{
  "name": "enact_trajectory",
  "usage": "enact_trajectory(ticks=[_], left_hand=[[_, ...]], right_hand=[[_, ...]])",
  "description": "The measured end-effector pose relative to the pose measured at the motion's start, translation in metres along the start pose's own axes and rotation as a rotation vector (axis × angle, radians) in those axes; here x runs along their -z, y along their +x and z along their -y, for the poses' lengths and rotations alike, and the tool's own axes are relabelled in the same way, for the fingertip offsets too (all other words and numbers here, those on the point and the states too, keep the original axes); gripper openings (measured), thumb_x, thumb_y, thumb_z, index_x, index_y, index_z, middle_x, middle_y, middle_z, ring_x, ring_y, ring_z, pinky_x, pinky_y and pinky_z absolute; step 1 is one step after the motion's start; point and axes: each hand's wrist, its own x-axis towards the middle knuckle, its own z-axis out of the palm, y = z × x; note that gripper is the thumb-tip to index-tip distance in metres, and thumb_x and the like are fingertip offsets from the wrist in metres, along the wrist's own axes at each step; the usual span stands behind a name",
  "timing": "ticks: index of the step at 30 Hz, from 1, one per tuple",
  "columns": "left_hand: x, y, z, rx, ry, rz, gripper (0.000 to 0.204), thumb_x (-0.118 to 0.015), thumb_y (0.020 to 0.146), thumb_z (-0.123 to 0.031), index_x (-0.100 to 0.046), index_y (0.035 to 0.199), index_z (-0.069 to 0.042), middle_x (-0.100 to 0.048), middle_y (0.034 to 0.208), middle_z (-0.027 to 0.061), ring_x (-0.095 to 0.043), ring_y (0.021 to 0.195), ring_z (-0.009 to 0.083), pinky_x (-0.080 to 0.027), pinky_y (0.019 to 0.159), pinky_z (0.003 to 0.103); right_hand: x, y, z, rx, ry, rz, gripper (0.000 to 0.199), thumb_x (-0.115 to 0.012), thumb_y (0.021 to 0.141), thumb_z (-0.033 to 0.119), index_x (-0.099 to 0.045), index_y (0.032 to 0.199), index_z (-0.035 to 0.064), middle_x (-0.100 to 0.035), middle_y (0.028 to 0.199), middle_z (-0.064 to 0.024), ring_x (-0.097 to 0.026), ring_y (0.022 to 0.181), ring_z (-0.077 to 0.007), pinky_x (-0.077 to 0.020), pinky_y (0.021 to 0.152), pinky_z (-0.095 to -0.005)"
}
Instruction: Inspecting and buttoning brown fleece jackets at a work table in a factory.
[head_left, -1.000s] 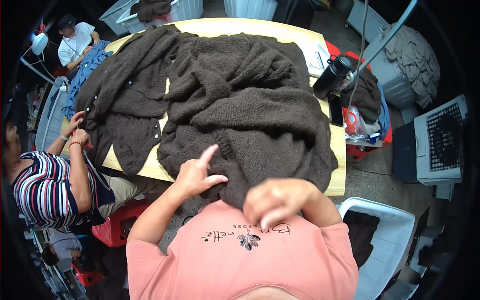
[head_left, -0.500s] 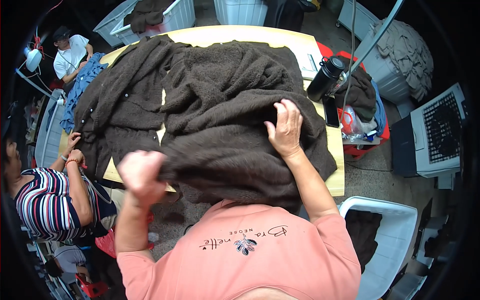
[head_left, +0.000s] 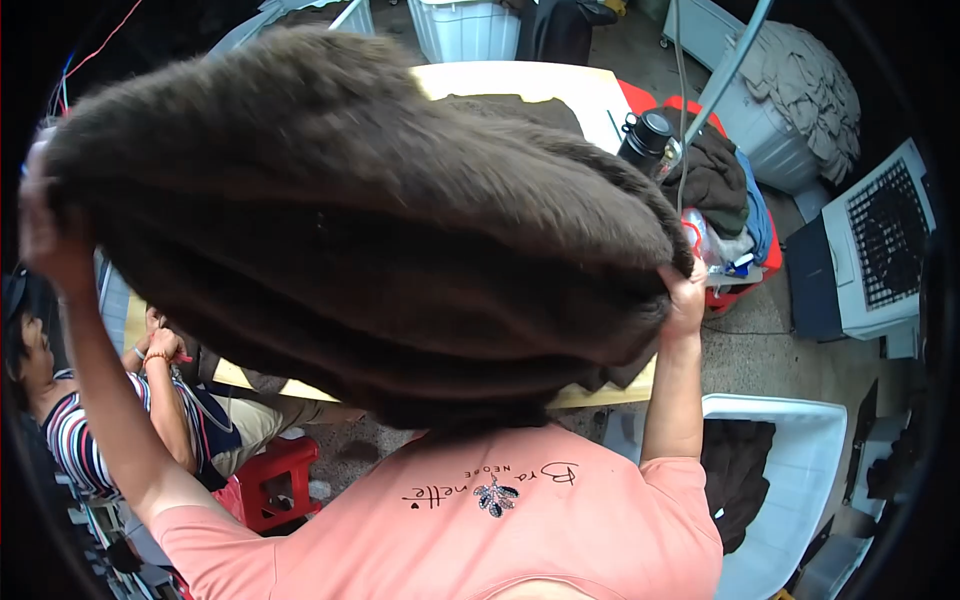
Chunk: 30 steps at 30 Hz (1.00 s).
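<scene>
A large dark brown knitted garment is stretched between my two hands, lifted above the table and blurred by motion. My left hand grips its far left end, close to the picture's rim. At the opposite end my right hand has its fingers closed on the edge. The cloth bulges upward and sags in deep folds toward my chest. Beneath it, most of the pale wooden table is hidden, along with much of the other brown knitwear lying there.
A black bottle stands at the table's right edge. Beyond it is a red stool piled with clothes. A white bin holding dark cloth stands at lower right. A seated co-worker is close on my left, by a red stool.
The brown garment has risen off the table and spread wide. My left hand has swung out to the far left and up; my right hand has moved right and now grips the edge.
</scene>
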Motion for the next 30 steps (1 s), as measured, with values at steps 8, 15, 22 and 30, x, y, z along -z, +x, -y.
enact_trajectory(ticks=[8, 15, 22, 30], left_hand=[[-0.007, -0.111, -0.213, 0.375, -1.182, 0.71, 0.03, -0.048, 0.051, 0.015, -0.058, 0.072, -0.004, -0.061, 0.085, 0.0109, -0.055, 0.1, 0.0339, -0.045, 0.086, 0.041], [0.004, -0.153, -0.249, 1.356, -1.656, 0.689, 0.053, -0.054, 0.068, 0.003, -0.046, 0.119, -0.003, -0.037, 0.134, 0.0128, -0.044, 0.118, 0.0263, -0.034, 0.1, 0.037], [-0.025, -0.193, -0.324, 1.455, -0.992, 0.762, 0.063, -0.072, 0.068, -0.012, -0.043, 0.123, 0.002, -0.049, 0.119, 0.0154, -0.045, 0.112, 0.0244, -0.034, 0.097, 0.034], [-0.018, -0.216, -0.324, 1.824, -1.219, 0.364, 0.061, -0.065, 0.077, -0.008, -0.036, 0.128, 0.007, -0.05, 0.119, 0.013, -0.049, 0.108, 0.021, -0.036, 0.097, 0.031]], right_hand=[[0.029, -0.086, -0.049, 0.157, -0.868, 0.031, 0.027, -0.054, 0.059, -0.009, -0.054, 0.086, -0.0047, -0.053, 0.097, -0.02, -0.053, 0.086, -0.0338, -0.0454, 0.081, -0.0356], [-0.018, -0.046, 0.019, -0.326, -0.329, 1.124, 0.036, -0.078, 0.066, 0.028, -0.058, 0.064, -0.0021, -0.056, 0.062, -0.0121, -0.055, 0.056, -0.0251, -0.0403, 0.051, -0.033], [-0.008, 0.026, -0.112, -0.075, -1.019, 0.165, 0.053, -0.07, 0.074, 0.018, -0.048, 0.12, 0.0027, -0.049, 0.115, -0.0125, -0.049, 0.104, -0.0235, -0.0421, 0.088, -0.0333], [0.015, 0.023, -0.167, -0.363, -1.029, -0.003, 0.058, -0.067, 0.075, 0.032, -0.051, 0.12, -0.0001, -0.06, 0.109, -0.021, -0.058, 0.101, -0.0278, -0.0441, 0.088, -0.0352]])
